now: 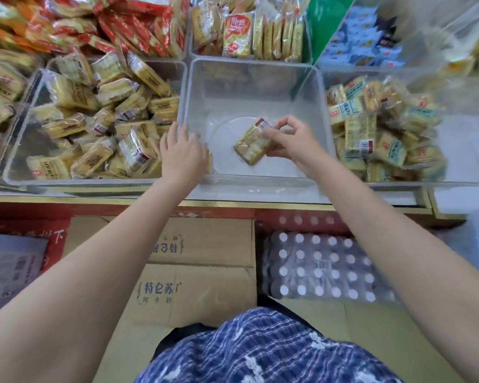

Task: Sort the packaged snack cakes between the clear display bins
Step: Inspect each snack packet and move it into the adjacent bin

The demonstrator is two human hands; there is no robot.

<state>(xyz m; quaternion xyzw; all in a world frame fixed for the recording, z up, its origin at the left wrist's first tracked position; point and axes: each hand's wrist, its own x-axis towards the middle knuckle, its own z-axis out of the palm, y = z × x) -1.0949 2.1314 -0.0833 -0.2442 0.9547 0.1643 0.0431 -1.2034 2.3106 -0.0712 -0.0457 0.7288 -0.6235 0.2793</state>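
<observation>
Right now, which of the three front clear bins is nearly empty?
The middle bin: it holds little beyond the snack cake pinched in the right hand. The left bin and right bin are piled with packets.

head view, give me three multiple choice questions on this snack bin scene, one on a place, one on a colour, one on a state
1. Where is the snack cake that the right hand holds?
A. over the middle clear bin
B. on the cardboard box
C. deep in the left bin

2. What colour are most wrappers in the bin at upper left?
A. blue
B. red and orange
C. black

3. How full is the middle clear bin?
A. heaped to the rim
B. about half full
C. nearly empty

Answers:
1. A, the right hand pinches the pack above the middle bin's bare floor.
2. B, the packs piled there are red and orange.
3. C, its clear floor shows almost everywhere, while the left hand rests at its left wall.
</observation>
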